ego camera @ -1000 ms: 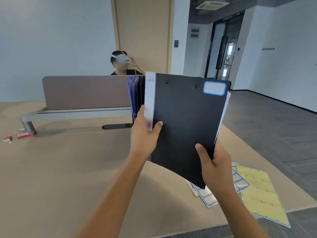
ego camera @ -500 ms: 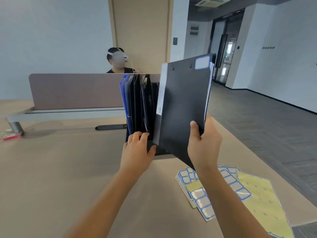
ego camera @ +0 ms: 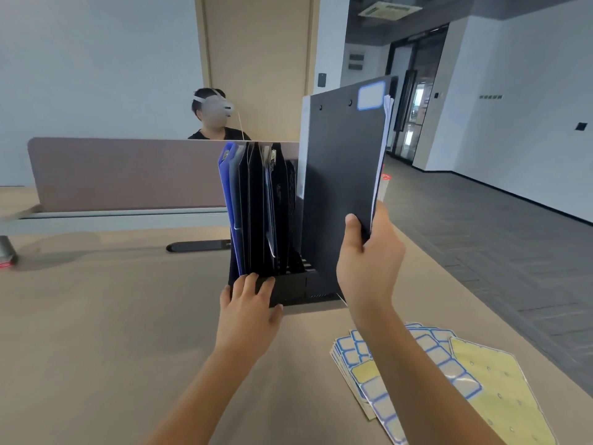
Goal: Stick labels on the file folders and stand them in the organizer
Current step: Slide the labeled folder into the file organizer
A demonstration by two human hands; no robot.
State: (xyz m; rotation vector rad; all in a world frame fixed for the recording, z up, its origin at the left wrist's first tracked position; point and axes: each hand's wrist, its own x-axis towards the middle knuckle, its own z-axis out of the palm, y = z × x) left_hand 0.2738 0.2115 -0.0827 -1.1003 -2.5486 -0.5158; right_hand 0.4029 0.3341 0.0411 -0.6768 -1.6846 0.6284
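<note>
My R hand (ego camera: pixel 369 264) pinches the lower edge of the black folder (ego camera: pixel 343 187), held upright w/ its foot in the organizer (ego camera: pixel 288 290) at the R end; blue-edged label (ego camera: pixel 370 96) sits at its top corner. L hand (ego camera: pixel 248 311) rests fingers-relaxed on organizer's front lip, just below the standing folders (ego camera: pixel 253 207). Label sheets (ego camera: pixel 426 370) lie on the table (ego camera: pixel 96 332) nearer me, to the R.

Left hand (ego camera: pixel 248 311) fingers extended forward, right hand (ego camera: pixel 369 264) raised, thumb pinching
</note>
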